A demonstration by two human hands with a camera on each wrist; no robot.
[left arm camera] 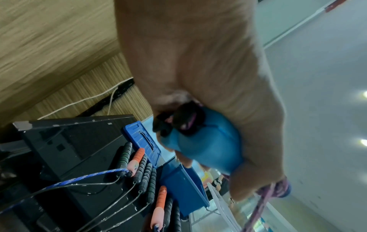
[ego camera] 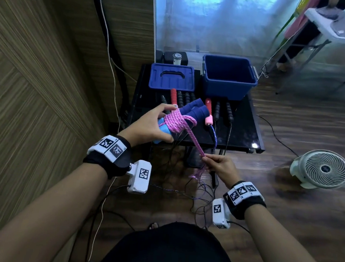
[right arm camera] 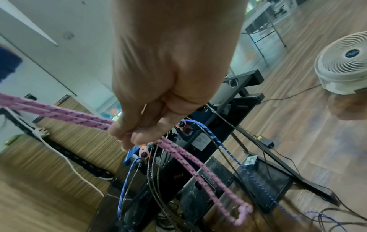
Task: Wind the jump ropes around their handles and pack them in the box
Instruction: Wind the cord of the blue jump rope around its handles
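My left hand (ego camera: 153,125) grips a pair of blue jump-rope handles (ego camera: 192,109) above the black table's front edge; their light-blue ends (left arm camera: 206,150) sit in my palm. Pink braided rope (ego camera: 178,121) is wound around the handles. From there a doubled strand runs down to my right hand (ego camera: 216,165), which pinches it between thumb and fingers (right arm camera: 127,133). The looped rope end (right arm camera: 240,215) hangs below that hand. The open blue box (ego camera: 228,77) stands at the table's back right, empty as far as I can see.
The blue lid (ego camera: 171,77) lies left of the box. Several other rope handles, red (ego camera: 173,95) and black (ego camera: 228,112), lie in a row on the black table (ego camera: 245,136), their cords dangling over the front. A white fan (ego camera: 322,169) stands on the floor at right.
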